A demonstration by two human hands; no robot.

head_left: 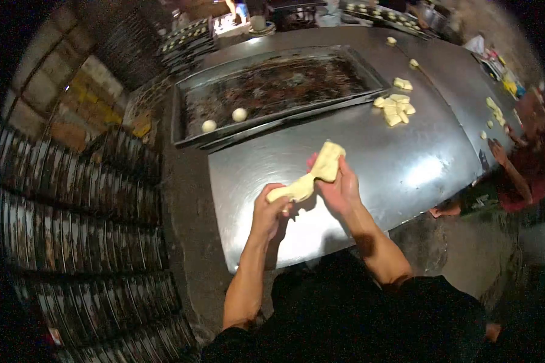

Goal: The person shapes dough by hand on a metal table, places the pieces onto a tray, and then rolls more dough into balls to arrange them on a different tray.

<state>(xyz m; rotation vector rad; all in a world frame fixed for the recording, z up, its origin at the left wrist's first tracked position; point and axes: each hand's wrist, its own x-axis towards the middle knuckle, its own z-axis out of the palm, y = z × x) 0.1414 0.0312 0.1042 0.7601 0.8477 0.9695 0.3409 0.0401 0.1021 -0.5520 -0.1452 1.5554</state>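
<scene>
Pale-yellow dough (329, 162) fills our fingers, left hand (265, 213) and right hand (346, 190) grasping opposite ends, seemingly to support its thin middle above the metal surface (248, 166); dough pieces (395, 110) lie clustered beyond, near the tray (177, 115).

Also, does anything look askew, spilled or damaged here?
Mainly the large tray: its bottom is blotched dark brown, perhaps baked-on residue. Two small dough lumps lie strayed beyond the dough pile. Nothing looks clearly spilled.
</scene>
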